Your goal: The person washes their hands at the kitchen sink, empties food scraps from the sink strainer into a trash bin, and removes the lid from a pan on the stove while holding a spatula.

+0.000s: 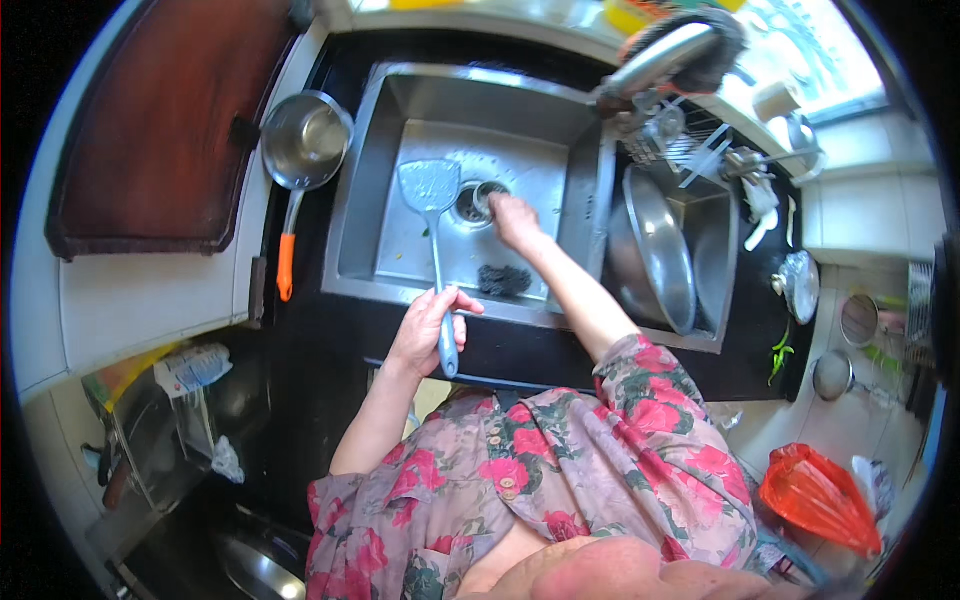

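Observation:
My left hand (425, 330), at the front rim of the stainless steel sink (345, 202), grips the handle of a blue-grey spatula (431, 186). The spatula's wet, broad head is over the sink floor, left of the drain (471, 205). My right hand (513, 220) reaches down to the drain, its fingers on a small round metal piece (491, 193), perhaps a strainer, at the drain's right side. A dark scouring pad (504, 280) lies on the sink floor near the front wall. Small food scraps and drops of water are scattered on the floor of the basin.
A saucepan (306, 142) with an orange-ended handle stands left of the sink. The faucet (660, 56) rises at the back right. A large metal bowl (660, 247) leans in the smaller right basin, near a wire rack (697, 142). Green chillies (781, 352) lie on the right counter.

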`<state>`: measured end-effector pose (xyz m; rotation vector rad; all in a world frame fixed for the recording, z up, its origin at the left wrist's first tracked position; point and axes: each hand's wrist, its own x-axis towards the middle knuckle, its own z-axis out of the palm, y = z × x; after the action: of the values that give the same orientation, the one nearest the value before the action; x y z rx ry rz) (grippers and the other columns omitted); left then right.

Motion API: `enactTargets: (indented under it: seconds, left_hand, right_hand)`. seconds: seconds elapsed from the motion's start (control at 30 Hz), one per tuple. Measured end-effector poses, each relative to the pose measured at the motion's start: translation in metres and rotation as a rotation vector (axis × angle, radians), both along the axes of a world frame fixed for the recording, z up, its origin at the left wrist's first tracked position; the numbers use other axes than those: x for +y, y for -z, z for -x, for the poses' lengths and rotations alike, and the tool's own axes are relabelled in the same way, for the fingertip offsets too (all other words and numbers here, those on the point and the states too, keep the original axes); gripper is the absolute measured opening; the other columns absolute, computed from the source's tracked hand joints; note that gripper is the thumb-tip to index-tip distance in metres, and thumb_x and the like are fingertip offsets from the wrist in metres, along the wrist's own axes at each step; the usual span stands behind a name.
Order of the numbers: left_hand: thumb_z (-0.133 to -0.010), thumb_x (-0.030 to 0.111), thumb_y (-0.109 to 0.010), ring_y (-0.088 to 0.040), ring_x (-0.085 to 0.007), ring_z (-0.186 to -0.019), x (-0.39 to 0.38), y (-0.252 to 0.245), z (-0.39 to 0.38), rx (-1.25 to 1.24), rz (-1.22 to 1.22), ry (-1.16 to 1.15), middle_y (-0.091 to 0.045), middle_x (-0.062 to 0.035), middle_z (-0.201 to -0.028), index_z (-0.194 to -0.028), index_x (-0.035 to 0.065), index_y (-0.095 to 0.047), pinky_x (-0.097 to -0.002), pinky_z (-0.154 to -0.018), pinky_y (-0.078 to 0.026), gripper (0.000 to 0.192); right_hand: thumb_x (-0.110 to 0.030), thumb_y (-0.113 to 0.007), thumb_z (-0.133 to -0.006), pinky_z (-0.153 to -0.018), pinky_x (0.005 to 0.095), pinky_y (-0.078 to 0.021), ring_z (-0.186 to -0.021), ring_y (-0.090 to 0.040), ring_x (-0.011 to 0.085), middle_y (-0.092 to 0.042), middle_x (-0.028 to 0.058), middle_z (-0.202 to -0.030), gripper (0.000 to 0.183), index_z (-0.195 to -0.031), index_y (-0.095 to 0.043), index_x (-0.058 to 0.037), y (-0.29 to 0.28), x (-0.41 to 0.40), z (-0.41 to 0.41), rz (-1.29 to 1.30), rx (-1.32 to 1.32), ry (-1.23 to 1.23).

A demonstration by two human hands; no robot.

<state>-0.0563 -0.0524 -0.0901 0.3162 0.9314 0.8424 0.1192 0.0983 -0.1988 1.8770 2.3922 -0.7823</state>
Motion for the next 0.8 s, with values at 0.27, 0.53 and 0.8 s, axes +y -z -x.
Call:
enactTargets:
  seconds: [0.27,0.53,0.8]
  left_hand:
    - [-0.094,0.024,-0.047,-0.052,-0.0106,-0.045,-0.032,-0.034,-0.059,0.093,-0.032,0.013,-0.064,-0.0146,-0.083,-0.085,0.0026,-0.055,-0.0225,-0.038,-0.043,0.025]
    - [-0.093,0.025,-0.048,-0.052,-0.0104,-0.046,-0.088,-0.054,-0.112,0.112,-0.078,0.018,-0.064,-0.0143,-0.084,-0.085,0.0025,-0.056,-0.0226,-0.039,-0.043,0.025]
    - [-0.093,0.025,-0.049,-0.052,-0.0088,-0.046,-0.143,-0.072,-0.121,0.133,-0.146,0.122,-0.064,-0.0136,-0.084,-0.084,0.0042,-0.057,-0.0208,-0.039,-0.042,0.024]
  right_hand:
    - [-0.001,-0.05,-0.076,-0.071,0.0454,-0.0482,-0.084,-0.058,0.0381,-0.056,0.0204,-0.085,0.01,-0.086,-0.052,-0.0027,-0.04,-0.074,-0.058,-0.232,0.218,0.054]
    - [-0.003,-0.048,-0.081,-0.075,0.0442,-0.049,-0.09,-0.058,0.0358,-0.056,0.0199,-0.091,0.013,-0.092,-0.053,-0.0023,-0.088,-0.146,-0.113,-0.243,0.329,0.096]
    - [0.002,-0.054,-0.073,-0.075,0.0451,-0.0468,-0.086,-0.054,0.036,-0.054,0.0187,-0.086,0.015,-0.086,-0.049,-0.0021,-0.101,-0.236,-0.134,-0.457,0.448,0.206]
